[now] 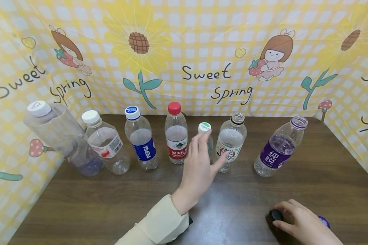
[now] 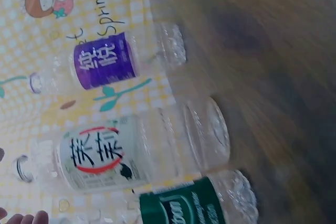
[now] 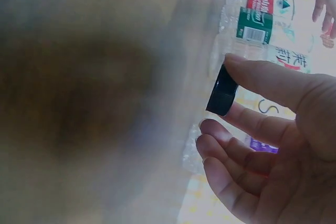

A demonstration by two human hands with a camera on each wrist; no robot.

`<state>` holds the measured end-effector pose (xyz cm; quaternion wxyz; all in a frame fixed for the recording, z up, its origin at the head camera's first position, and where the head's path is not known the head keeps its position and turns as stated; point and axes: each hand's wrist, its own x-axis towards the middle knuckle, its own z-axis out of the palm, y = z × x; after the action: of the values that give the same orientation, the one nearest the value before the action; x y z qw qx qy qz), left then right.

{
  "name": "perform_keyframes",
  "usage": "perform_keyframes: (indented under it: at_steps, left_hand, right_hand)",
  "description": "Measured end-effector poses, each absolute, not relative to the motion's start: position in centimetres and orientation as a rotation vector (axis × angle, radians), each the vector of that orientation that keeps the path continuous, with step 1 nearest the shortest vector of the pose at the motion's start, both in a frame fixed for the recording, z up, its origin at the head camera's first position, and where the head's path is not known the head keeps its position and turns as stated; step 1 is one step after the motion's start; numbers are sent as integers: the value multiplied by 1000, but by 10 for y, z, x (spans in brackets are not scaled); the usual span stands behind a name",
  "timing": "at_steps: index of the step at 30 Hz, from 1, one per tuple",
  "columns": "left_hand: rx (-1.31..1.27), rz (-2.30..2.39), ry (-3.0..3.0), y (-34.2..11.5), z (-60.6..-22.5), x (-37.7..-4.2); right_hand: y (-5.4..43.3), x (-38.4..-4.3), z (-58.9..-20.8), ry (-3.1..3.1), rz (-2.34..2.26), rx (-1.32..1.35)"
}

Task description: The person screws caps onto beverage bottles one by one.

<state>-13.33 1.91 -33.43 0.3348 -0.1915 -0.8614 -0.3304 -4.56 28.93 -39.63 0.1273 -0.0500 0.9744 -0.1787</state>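
Note:
My left hand (image 1: 199,166) is raised in front of a bottle with a white-and-green cap (image 1: 204,127). Its fingers are extended and hold nothing; whether they touch that bottle cannot be told. The green label (image 2: 184,203) of this bottle shows in the left wrist view. Just right of the hand stands an uncapped bottle with a pale label (image 1: 230,146). Near the table's front right, my right hand (image 1: 305,221) pinches a black bottle cap (image 3: 222,92) between thumb and index finger, while the other fingers curl loosely. A blue cap (image 1: 324,222) lies beside that hand, partly hidden by it.
Along the back of the brown table (image 1: 233,204) stand a red-capped bottle (image 1: 176,136), a Pepsi bottle (image 1: 141,143), a white-capped bottle (image 1: 107,146) and a large crumpled bottle (image 1: 61,132). An uncapped purple-label bottle (image 1: 277,149) is at right. Patterned cloth (image 1: 184,51) hangs behind.

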Motion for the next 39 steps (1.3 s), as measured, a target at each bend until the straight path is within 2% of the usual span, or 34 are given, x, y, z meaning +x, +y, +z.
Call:
perform_keyframes:
  at_steps: [19, 39]
  left_hand:
    - [-424, -694, -2510, 52, -332, -142]
    - [-409, -701, -2520, 62, -342, -153]
  right_hand:
    - [290, -37, -382, 3010, -492, -255]
    - [286, -34, -380, 3105, -544, -321]
